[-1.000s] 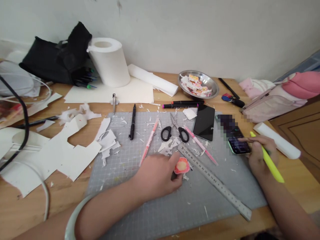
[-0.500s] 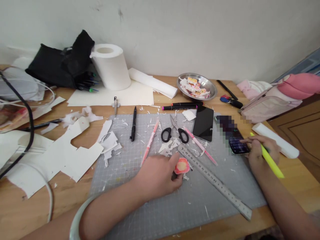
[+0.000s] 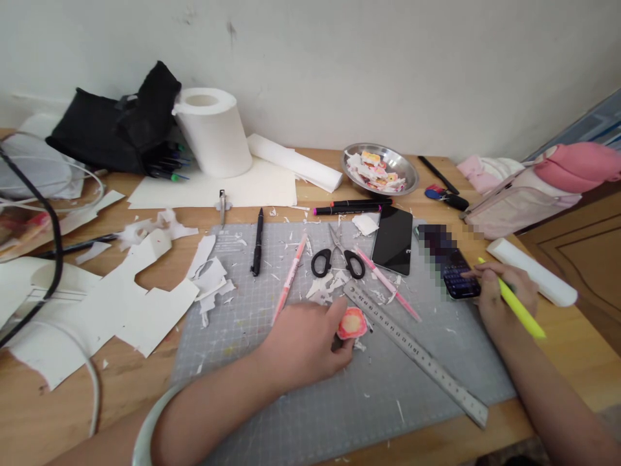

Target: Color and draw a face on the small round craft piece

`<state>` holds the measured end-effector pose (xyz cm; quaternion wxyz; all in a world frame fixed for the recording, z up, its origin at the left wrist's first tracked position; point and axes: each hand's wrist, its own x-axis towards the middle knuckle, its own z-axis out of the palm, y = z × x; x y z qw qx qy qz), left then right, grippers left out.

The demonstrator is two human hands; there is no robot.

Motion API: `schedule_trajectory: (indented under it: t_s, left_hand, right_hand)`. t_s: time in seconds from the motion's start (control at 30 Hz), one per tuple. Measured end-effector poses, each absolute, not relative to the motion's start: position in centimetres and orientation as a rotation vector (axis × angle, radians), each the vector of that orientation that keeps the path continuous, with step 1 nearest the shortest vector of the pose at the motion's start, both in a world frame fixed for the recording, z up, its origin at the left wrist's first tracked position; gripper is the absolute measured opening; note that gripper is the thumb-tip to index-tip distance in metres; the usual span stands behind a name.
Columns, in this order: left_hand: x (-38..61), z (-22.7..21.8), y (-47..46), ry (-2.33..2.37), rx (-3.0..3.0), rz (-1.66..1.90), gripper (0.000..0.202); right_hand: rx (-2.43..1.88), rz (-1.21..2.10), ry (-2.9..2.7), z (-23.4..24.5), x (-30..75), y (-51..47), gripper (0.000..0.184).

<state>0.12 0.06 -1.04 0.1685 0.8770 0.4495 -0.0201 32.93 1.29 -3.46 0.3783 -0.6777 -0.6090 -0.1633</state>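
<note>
My left hand [image 3: 308, 340], with a pale bangle [image 3: 150, 424] on its forearm, is closed on a small red-orange and yellow coloured paper cutout [image 3: 352, 322] above the grey cutting mat [image 3: 339, 408]. On the right, my right hand [image 3: 509, 294] holds a yellow highlighter [image 3: 519, 309] across the palm. One of its fingers touches the lit keyboard of a smartphone [image 3: 458, 275]. A steel ruler [image 3: 422, 356] lies slantwise between the hands. Black-handled scissors [image 3: 337, 255] rest beyond my left hand, with a pink pen [image 3: 388, 285] and an orange-pink pen [image 3: 290, 278] on either side.
Paper scraps [image 3: 211, 285] litter the mat and the left side. A metal bowl [image 3: 410, 181] of cutouts, a white roll [image 3: 218, 139] and a black pouch [image 3: 111, 133] stand at the back. A dark tablet [image 3: 394, 238] lies near the phone; a pink bag [image 3: 521, 200] sits far right.
The view has shifted very slightly. Both hands keep their places: the left on the cutout, the right with the highlighter at the smartphone.
</note>
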Motion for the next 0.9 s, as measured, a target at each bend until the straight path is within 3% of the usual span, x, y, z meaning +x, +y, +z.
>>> schedule_trajectory:
  t_s: [0.17,0.9]
  left_hand:
    - [0.15,-0.84,0.23,1.264,2.496,-0.070,0.017]
    - [0.20,-0.85,0.27,1.263,2.477,-0.075,0.018]
  right_hand:
    - [-1.667,-0.438,-1.480,-3.12,32.71,1.17,0.018]
    - [-1.611,-0.333,-1.604,-3.54,32.77,1.15,0.019]
